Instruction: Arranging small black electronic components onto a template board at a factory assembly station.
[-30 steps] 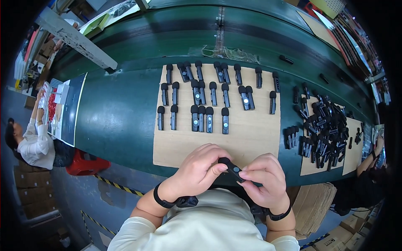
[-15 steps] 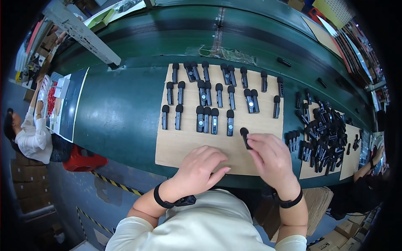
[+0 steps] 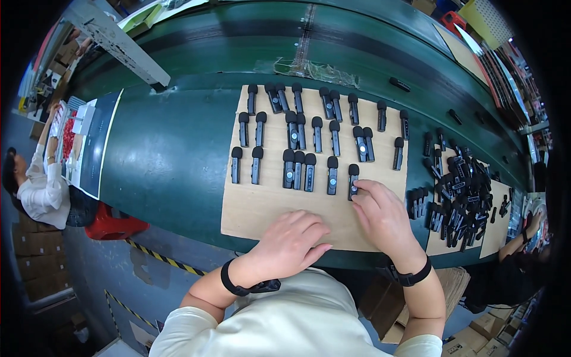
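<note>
Small black clip-on microphones with foam tops, among them one microphone (image 3: pixel 332 176), lie in uneven rows on a brown cardboard sheet (image 3: pixel 267 208). My right hand (image 3: pixel 383 220) pinches the lower part of another microphone (image 3: pixel 353 171) between thumb and fingertips, at the right end of the nearest row. That microphone's foam end points away from me, and its lower end is partly covered by my fingers. Near the front edge of the sheet, my left hand (image 3: pixel 289 241) rests with loosely bent fingers, thumb apart, holding nothing.
A heap of black microphones (image 3: pixel 461 190) lies on cardboard to the right. A few more sit on the green bench (image 3: pixel 160 160) beyond. A metal post (image 3: pixel 122 47) rises at far left. One person (image 3: pixel 44 184) sits left by a red stool (image 3: pixel 113 222); another person's arm (image 3: pixel 517 241) shows at right.
My right hand has set its microphone upright in line with the nearest row, where before it was tilted. The view has shifted slightly; my left hand stays nearly still.
</note>
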`<state>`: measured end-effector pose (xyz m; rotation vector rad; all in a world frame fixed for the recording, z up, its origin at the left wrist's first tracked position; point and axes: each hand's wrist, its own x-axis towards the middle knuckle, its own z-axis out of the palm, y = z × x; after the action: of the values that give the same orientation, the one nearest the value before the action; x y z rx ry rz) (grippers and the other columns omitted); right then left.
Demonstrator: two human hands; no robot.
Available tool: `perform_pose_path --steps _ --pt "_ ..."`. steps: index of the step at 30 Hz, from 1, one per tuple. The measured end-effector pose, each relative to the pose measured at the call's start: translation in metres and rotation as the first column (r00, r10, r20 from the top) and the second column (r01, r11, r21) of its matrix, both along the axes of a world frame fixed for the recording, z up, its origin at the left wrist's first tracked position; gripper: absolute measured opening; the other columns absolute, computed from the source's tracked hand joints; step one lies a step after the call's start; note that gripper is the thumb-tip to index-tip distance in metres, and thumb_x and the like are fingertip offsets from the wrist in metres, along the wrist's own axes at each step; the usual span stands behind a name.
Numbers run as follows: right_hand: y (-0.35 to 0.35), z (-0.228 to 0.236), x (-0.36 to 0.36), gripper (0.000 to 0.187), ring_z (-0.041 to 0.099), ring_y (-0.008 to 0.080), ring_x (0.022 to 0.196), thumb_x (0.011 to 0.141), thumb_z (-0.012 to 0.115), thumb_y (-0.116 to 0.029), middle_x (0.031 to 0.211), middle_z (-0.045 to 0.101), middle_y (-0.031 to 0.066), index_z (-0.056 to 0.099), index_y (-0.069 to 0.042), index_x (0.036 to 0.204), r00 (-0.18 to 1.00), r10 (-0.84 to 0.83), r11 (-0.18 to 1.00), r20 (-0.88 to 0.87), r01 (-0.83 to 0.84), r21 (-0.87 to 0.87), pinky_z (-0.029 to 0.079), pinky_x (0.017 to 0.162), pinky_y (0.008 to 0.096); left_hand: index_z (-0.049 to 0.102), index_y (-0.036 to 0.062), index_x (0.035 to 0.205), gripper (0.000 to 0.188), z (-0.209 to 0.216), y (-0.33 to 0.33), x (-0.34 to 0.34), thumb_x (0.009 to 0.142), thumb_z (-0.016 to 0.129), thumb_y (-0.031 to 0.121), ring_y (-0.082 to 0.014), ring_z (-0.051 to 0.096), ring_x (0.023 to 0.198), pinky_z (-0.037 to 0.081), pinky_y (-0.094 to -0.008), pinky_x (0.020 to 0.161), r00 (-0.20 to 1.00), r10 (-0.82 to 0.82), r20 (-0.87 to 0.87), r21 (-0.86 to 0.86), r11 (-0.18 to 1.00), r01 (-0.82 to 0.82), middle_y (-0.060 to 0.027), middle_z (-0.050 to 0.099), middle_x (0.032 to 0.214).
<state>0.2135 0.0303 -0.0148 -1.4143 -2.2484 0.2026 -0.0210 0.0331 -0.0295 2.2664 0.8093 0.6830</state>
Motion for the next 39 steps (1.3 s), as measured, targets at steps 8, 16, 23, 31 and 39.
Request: perform_pose_path --steps 8,16,23,31,39 --pt "-0.001 -0.003 0.002 0.021 0.064 0.0333 0.098 0.074 0.072 0.001 0.111 0.064 0.0143 0.064 -0.002 0.092 0.999 -0.052 0.999 0.004 0.052 -0.005 0.053 0.082 0.0406 0.065 0.0073 0.099 0.025 0.002 0.001 0.001 0.08 0.075 0.018 -0.0289 0.06 0.092 0.048 -0.04 0.082 1.0 -0.01 0.006 0.003 1.0 0.01 -0.0084 0.063 0.098" --pt "-0.032 0.028 -0.012 0.027 0.062 0.0338 0.112 0.092 0.064 -0.018 0.125 0.061 0.0187 0.065 0.0 0.113 0.735 0.069 0.772 -0.675 -0.468 -0.43 0.047 0.097 0.0399 0.062 0.0069 0.101 0.021 0.027 -0.006 0.008 0.088 0.069 0.022 -0.0299 0.058 0.092 0.047 -0.0407 0.08 0.794 -0.488 0.362 -0.23 0.779 0.584 -0.0104 0.06 0.096" --pt "-0.043 0.022 -0.036 0.061 0.048 0.0371 0.133 0.103 0.041 -0.047 0.141 0.051 0.0227 0.049 0.002 0.14 0.418 0.038 0.535 -0.908 -0.776 -0.335 0.039 0.109 0.0409 0.064 0.0037 0.105 0.021 0.036 -0.006 0.016 0.093 0.067 0.021 -0.0307 0.062 0.089 0.052 -0.0385 0.075 0.581 -0.724 0.372 -0.187 0.554 0.811 -0.0132 0.063 0.099" --pt "-0.033 0.044 0.012 0.052 0.061 0.0312 0.12 0.101 0.049 -0.042 0.129 0.062 0.0211 0.061 0.001 0.129 0.596 0.083 0.537 -0.799 -0.702 -0.467 0.048 0.1 0.0373 0.062 0.0048 0.105 0.02 0.039 0.0 0.01 0.091 0.065 0.019 -0.031 0.063 0.096 0.052 -0.0386 0.081 0.729 -0.612 0.306 -0.228 0.696 0.681 -0.0139 0.064 0.111" --pt "0.075 0.068 0.11 0.023 0.064 0.016 0.077 0.095 0.062 -0.02 0.082 0.068 0.0075 0.068 0.001 0.087 0.915 -0.19 0.917 -0.355 0.036 -0.398 0.051 0.072 0.0273 0.067 0.0004 0.093 0.015 0.04 0.031 -0.037 0.082 0.071 0.009 -0.0292 0.067 0.085 0.053 -0.0375 0.074 0.926 -0.193 0.323 -0.234 0.932 0.276 -0.0144 0.07 0.097"
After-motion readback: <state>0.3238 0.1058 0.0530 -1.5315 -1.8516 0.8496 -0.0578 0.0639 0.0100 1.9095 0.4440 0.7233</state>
